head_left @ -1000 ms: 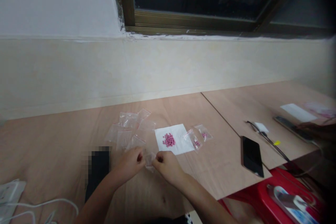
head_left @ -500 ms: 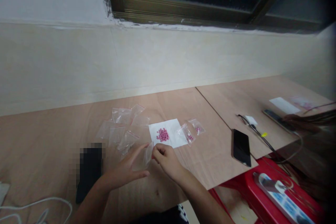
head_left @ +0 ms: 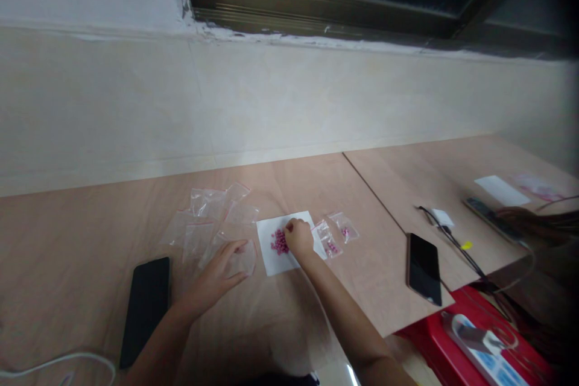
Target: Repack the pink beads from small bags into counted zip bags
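Observation:
My left hand (head_left: 221,274) holds a clear zip bag (head_left: 244,257) between thumb and fingers, just left of a sheet of white paper (head_left: 275,264). On that paper lies a cluster of small pink beads (head_left: 278,242). My right hand (head_left: 299,238) reaches over the paper, fingertips pinched at the right edge of the beads; whether a bead is between them is hidden. Right of the paper lie two small bags with pink beads inside, one bag (head_left: 332,247) overlapping the sheet and another bag (head_left: 344,227) beyond it. Several flat clear bags (head_left: 208,205) overlap behind my left hand.
A black phone (head_left: 145,307) lies beside my left forearm, near a white cable (head_left: 67,362). To the right are another phone (head_left: 424,268), black cables (head_left: 446,232) and a seam in the table. A red stool (head_left: 434,338) holding a power strip (head_left: 479,350) stands below the edge.
My right hand has left the bag's mouth and moved up and right onto the beads. My left hand, still holding the bag, has shifted slightly left. The camera view has shifted a little.

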`<state>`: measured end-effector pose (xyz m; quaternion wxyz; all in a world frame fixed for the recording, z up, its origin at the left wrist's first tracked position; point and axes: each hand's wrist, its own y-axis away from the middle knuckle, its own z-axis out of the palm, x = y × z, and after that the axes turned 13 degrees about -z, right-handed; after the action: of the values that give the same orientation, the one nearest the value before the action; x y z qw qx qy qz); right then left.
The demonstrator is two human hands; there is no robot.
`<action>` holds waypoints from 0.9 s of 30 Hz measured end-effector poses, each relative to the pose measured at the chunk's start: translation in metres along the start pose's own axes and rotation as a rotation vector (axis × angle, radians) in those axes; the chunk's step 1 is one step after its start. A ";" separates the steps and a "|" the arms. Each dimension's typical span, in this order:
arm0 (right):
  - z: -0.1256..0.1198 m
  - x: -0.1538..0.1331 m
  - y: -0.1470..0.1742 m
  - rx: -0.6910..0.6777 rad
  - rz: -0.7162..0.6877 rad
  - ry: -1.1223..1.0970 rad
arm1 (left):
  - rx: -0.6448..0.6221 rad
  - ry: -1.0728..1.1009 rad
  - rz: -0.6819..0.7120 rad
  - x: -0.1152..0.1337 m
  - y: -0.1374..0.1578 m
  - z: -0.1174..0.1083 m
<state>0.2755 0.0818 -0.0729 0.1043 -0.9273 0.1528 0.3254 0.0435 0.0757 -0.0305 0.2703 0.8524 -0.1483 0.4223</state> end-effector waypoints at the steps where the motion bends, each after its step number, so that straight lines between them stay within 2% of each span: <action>1: 0.000 0.002 0.000 -0.002 0.000 0.010 | 0.002 -0.003 -0.006 -0.001 -0.001 0.000; 4: -0.005 0.000 0.003 0.007 -0.019 0.017 | 0.019 -0.015 -0.019 -0.005 -0.008 0.004; 7: -0.014 -0.015 0.016 0.049 -0.133 -0.065 | 0.051 -0.026 -0.016 -0.007 -0.017 0.011; 10: -0.018 -0.036 0.034 -0.018 -0.299 -0.211 | 0.065 -0.020 0.025 -0.005 -0.027 0.020; 13: -0.015 -0.046 0.048 -0.075 -0.371 -0.274 | 0.070 -0.008 0.059 -0.002 -0.033 0.026; 16: -0.010 -0.037 0.045 -0.034 -0.326 -0.271 | 0.077 -0.027 0.060 -0.004 -0.034 0.026; 19: -0.004 -0.022 0.029 0.021 -0.202 -0.103 | 0.082 -0.052 0.040 -0.009 -0.032 0.023; 21: 0.001 -0.014 0.017 0.003 -0.145 0.013 | 0.087 -0.065 0.025 -0.011 -0.031 0.020; 24: 0.007 -0.007 0.006 -0.049 -0.123 0.062 | 0.083 -0.073 0.005 -0.012 -0.029 0.019; 27: 0.007 -0.007 0.008 -0.015 -0.126 0.046 | 0.082 -0.069 0.013 -0.015 -0.029 0.020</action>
<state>0.2635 0.0782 -0.0749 0.1140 -0.9431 0.0938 0.2979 0.0618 0.0879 -0.0624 0.2274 0.8758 -0.1456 0.4000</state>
